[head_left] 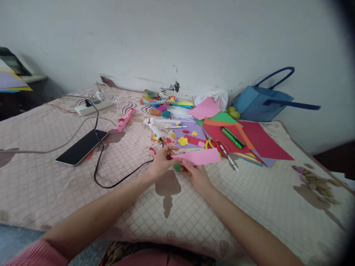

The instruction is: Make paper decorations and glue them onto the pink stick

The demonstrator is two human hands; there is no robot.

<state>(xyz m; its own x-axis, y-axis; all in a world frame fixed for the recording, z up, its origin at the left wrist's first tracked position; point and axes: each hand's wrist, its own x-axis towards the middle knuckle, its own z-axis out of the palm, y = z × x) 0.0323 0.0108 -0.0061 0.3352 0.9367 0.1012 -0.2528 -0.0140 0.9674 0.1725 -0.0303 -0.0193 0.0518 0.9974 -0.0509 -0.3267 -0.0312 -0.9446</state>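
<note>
Both of my hands grip a strip of pink craft paper [203,157] above the front middle of the table. My left hand [163,160] pinches its left end, and my right hand [196,175] holds its lower edge near that same end. A bit of green [177,167] shows between the hands; what it is I cannot tell. Just beyond lie a white glue gun [153,129], a yellow foam flower [183,141] and small paper scraps. Scissors [219,146] with red and yellow handles rest near the strip's far right edge.
A green cutter [233,137] lies on stacked coloured sheets [266,142]. At left are a black tablet-like device [81,147], a power strip [94,107], looping cables and a pink paper roll [125,120]. A blue bag [260,101] stands against the wall.
</note>
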